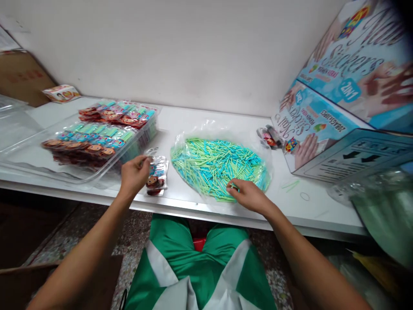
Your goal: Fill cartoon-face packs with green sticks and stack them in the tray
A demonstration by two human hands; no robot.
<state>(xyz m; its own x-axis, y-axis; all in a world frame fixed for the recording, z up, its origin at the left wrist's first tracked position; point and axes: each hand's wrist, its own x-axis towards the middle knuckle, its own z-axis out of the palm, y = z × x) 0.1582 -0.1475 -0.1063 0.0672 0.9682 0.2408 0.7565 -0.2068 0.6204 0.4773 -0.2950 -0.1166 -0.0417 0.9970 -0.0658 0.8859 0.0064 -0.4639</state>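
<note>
My left hand (135,173) is closed in a pinch at the upper edge of a small clear packet (156,172) with a printed cartoon figure. That packet lies on a short stack near the front edge of the table. To the right, a clear plastic bag (178,142) lies spread open, full of thin green and blue sticks (222,165). At the bag's front edge my right hand (247,194) is closed, fingertips pressed together against the sticks. A little green shows between those fingers, and the hand partly hides what they hold.
A clear plastic tray (129,157) at left holds rows of filled packets (93,140). Printed nail-sticker boxes (342,86) stand at right, with small dark packets (270,137) beside them. A rubber band (304,196) and loose sticks (291,186) lie on the white table (226,219).
</note>
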